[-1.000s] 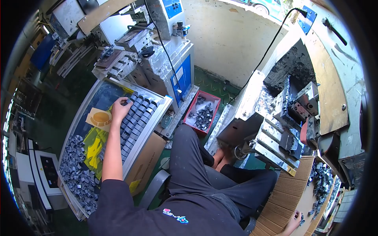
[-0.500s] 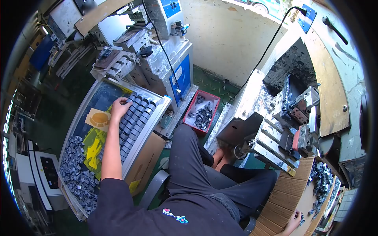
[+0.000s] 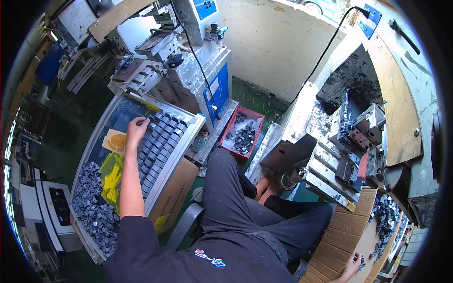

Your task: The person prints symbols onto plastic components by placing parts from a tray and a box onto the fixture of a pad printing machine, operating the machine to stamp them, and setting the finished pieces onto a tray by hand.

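Note:
My left hand (image 3: 137, 130) is over the tray (image 3: 96, 144) on the left. Its thumb and fingers are pinched at a small grey block-like part (image 3: 151, 126), at the upper left end of the neat rows of such parts (image 3: 158, 150). My right hand (image 3: 351, 267) is low on the right, beside a cardboard box (image 3: 340, 238). Its fingers are closed at a small dark grey part (image 3: 362, 262); much of the grip is hidden. A loose pile of grey parts (image 3: 92, 207) fills the near end of the tray.
A yellow plastic sheet (image 3: 112, 179) and a tan card (image 3: 117, 141) lie in the tray. A red box (image 3: 258, 133) of parts stands on the floor ahead. Machines stand left (image 3: 188, 70) and right (image 3: 330, 172). More parts (image 3: 386, 219) lie at the right.
My left hand has drawn back slightly to the left from the rows, uncovering more of their upper left end. My right hand has hardly moved.

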A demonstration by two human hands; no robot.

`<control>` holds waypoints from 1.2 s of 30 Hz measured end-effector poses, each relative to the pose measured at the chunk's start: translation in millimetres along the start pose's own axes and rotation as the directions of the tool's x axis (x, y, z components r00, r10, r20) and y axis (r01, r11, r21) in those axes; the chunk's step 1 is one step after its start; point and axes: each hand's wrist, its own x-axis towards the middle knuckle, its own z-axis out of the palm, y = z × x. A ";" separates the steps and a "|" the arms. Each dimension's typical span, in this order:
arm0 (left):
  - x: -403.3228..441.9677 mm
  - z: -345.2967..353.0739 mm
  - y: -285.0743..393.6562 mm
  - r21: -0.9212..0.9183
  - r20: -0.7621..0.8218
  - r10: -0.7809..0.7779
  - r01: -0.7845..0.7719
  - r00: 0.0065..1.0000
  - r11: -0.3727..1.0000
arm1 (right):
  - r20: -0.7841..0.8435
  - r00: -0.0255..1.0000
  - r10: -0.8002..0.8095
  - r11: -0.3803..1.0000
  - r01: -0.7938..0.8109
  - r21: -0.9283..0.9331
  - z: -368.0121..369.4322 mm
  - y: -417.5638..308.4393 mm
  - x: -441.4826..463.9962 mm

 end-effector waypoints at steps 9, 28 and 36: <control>20.9 -4.2 -17.5 0.065 -0.095 0.097 -0.091 0.991 0.994 | -0.006 1.000 -0.004 0.999 0.004 -0.033 -4.7 -14.2 -4.8; 51.1 15.1 -6.4 0.232 0.137 0.166 -0.194 0.977 0.953 | -0.006 1.000 -0.008 1.000 0.008 -0.001 -18.9 -56.8 -25.8; 54.1 16.8 -18.7 0.201 0.137 0.221 -0.246 0.966 0.948 | -0.058 0.998 -0.035 0.995 0.029 -0.096 -42.0 -105.5 -38.3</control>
